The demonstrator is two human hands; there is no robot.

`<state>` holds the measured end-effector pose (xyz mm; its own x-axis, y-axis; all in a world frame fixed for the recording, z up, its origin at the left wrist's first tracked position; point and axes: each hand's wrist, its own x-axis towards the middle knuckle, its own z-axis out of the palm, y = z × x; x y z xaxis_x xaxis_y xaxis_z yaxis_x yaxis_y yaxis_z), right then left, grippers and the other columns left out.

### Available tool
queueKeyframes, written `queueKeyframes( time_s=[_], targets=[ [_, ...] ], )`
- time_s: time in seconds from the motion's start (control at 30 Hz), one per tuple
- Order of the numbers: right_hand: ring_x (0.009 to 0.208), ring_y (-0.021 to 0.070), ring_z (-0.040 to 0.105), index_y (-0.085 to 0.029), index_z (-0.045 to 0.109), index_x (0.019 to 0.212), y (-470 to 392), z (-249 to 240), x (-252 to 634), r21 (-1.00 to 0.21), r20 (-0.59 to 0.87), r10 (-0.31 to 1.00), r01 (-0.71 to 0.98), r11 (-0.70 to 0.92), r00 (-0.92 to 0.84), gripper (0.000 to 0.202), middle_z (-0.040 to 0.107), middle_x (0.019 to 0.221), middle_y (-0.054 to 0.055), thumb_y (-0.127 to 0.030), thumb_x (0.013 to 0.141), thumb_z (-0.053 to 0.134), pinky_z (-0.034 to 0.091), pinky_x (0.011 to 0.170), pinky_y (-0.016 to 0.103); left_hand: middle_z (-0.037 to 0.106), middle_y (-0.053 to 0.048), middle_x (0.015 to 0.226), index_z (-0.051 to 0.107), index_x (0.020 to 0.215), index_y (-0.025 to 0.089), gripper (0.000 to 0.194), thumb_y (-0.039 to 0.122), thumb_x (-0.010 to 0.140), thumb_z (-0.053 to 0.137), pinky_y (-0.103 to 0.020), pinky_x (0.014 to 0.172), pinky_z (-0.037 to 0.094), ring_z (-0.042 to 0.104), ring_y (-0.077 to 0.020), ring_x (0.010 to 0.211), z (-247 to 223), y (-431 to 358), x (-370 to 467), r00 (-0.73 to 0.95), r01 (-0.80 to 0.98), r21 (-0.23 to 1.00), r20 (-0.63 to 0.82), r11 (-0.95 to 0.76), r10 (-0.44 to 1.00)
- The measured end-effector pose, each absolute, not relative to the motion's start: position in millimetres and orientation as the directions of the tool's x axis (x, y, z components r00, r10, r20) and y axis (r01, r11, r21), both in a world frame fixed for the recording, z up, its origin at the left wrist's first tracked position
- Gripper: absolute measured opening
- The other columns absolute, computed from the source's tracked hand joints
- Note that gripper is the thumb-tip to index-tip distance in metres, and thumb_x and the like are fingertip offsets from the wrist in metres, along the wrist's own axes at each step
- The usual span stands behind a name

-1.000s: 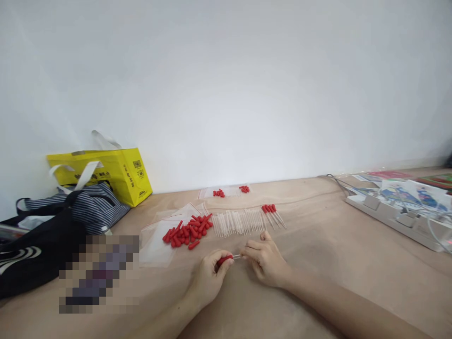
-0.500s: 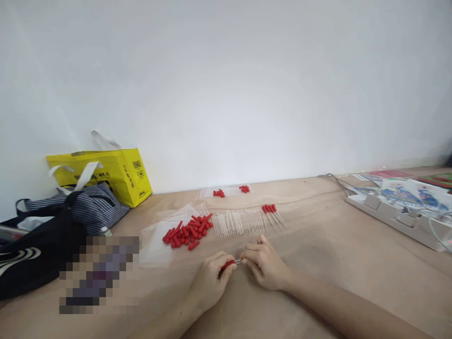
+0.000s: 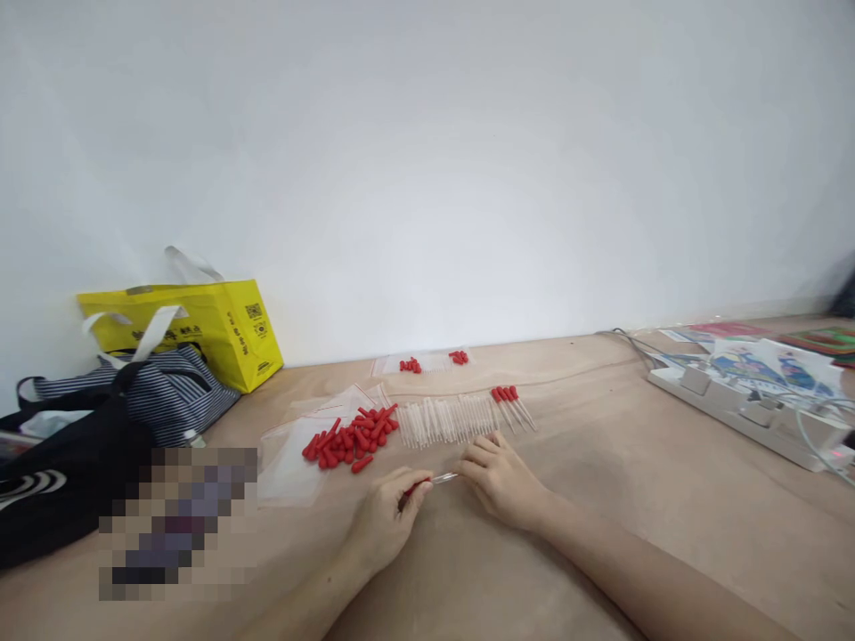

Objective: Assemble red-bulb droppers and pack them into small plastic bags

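A red rubber dropper bulb (image 3: 419, 484) is pinched in my left hand (image 3: 386, 518), partly covered by the fingers. From the bulb's open end a clear glass dropper tube (image 3: 443, 478) runs to my right hand (image 3: 502, 488), whose closed fingers grip its far end. Beyond my left hand lies a pile of loose red bulbs (image 3: 351, 438) on clear zip bags (image 3: 287, 467). A row of bare glass tubes (image 3: 447, 420) lies past both hands. At its right end several droppers (image 3: 513, 408) have red bulbs fitted.
Against the wall is a clear bag (image 3: 437, 362) with small red bulbs inside. A yellow bag (image 3: 250, 334), a striped bag (image 3: 180, 392) and a black bag (image 3: 80, 472) stand left, near a blurred-out item (image 3: 180, 525). A white power strip (image 3: 741, 418) with cables is at right.
More of the glass tube shows between my hands, which are slightly farther apart. My left hand has shifted a little left with the bulb. The view has turned slightly right.
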<state>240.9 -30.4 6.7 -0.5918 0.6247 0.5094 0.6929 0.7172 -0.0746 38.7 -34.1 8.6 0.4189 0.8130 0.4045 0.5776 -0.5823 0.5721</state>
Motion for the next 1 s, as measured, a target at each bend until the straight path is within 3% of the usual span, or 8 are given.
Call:
queueKeyframes(
  time_s=[0.07, 0.17, 0.27, 0.37, 0.73, 0.9, 1.0],
  targets=[
    [0.076, 0.0169, 0.047, -0.019, 0.059, 0.084, -24, 4, 246, -0.075, 0.525, 0.648, 0.728, 0.681, -0.552, 0.02, 0.059, 0.08, 0.005, -0.011, 0.08, 0.041, 0.026, 0.068, 0.031, 0.063, -0.004, 0.09, 0.059, 0.104, 0.023, 0.028, 0.032, 0.08, 0.048, -0.032, 0.077, 0.042, 0.054, -0.0203, 0.085, 9, -31, 34, 0.384, 0.634, 0.502, 0.455, -0.588, 0.803],
    [0.078, 0.017, 0.05, -0.019, 0.06, 0.086, -5, 1, 262, -0.263, 0.549, 0.786, 0.834, 0.484, -0.284, 0.021, 0.06, 0.083, 0.006, -0.016, 0.081, 0.04, 0.029, 0.069, 0.029, 0.057, -0.007, 0.106, 0.052, 0.113, 0.022, 0.039, 0.036, 0.076, 0.052, -0.039, 0.087, 0.036, 0.047, -0.0244, 0.101, 11, -22, 23, 0.293, 0.751, 0.373, 0.551, -0.545, 0.781],
    [0.079, 0.0168, 0.054, -0.018, 0.062, 0.082, 19, -1, 282, -0.464, 0.391, 0.916, 0.879, 0.108, 0.094, 0.024, 0.062, 0.082, 0.006, -0.02, 0.081, 0.037, 0.032, 0.068, 0.025, 0.058, -0.007, 0.102, 0.06, 0.099, 0.021, 0.029, 0.034, 0.074, 0.053, -0.041, 0.084, 0.035, 0.048, -0.0257, 0.097, 13, -10, 8, 0.231, 0.862, 0.237, 0.605, -0.449, 0.762],
    [0.079, 0.0196, 0.056, -0.014, 0.061, 0.084, 38, -5, 294, -0.484, 0.327, 0.91, 0.872, -0.071, 0.255, 0.027, 0.063, 0.082, 0.01, -0.022, 0.082, 0.035, 0.033, 0.067, 0.027, 0.059, -0.008, 0.1, 0.063, 0.091, 0.022, 0.022, 0.03, 0.071, 0.056, -0.042, 0.082, 0.033, 0.048, -0.0276, 0.097, 13, 1, -4, 0.167, 0.939, 0.137, 0.624, -0.317, 0.763],
    [0.083, 0.0223, 0.056, -0.014, 0.058, 0.083, 52, -12, 294, -0.442, 0.275, 0.903, 0.877, -0.186, 0.33, 0.022, 0.062, 0.085, 0.011, -0.027, 0.08, 0.04, 0.03, 0.074, 0.032, 0.057, -0.006, 0.101, 0.064, 0.087, 0.025, 0.017, 0.025, 0.071, 0.057, -0.042, 0.082, 0.028, 0.046, -0.0267, 0.099, 9, 8, -10, 0.15, 0.979, 0.03, 0.575, -0.204, 0.804],
    [0.088, 0.0221, 0.055, -0.017, 0.059, 0.087, 49, -5, 284, -0.38, 0.306, 0.907, 0.911, -0.163, 0.29, 0.022, 0.06, 0.096, 0.01, -0.026, 0.08, 0.04, 0.029, 0.078, 0.035, 0.056, -0.009, 0.104, 0.064, 0.088, 0.022, 0.018, 0.026, 0.073, 0.055, -0.043, 0.083, 0.027, 0.044, -0.0275, 0.099, 11, 9, -5, 0.139, 0.984, 0.002, 0.622, -0.179, 0.771],
    [0.088, 0.0228, 0.055, -0.019, 0.062, 0.08, 49, 1, 275, -0.335, 0.267, 0.925, 0.926, -0.175, 0.271, 0.023, 0.061, 0.093, 0.009, -0.025, 0.078, 0.04, 0.029, 0.078, 0.038, 0.055, -0.01, 0.104, 0.064, 0.085, 0.021, 0.017, 0.03, 0.076, 0.052, -0.043, 0.083, 0.026, 0.043, -0.0273, 0.099, 14, 14, -2, 0.11, 0.991, -0.012, 0.644, -0.134, 0.757]
  ],
)
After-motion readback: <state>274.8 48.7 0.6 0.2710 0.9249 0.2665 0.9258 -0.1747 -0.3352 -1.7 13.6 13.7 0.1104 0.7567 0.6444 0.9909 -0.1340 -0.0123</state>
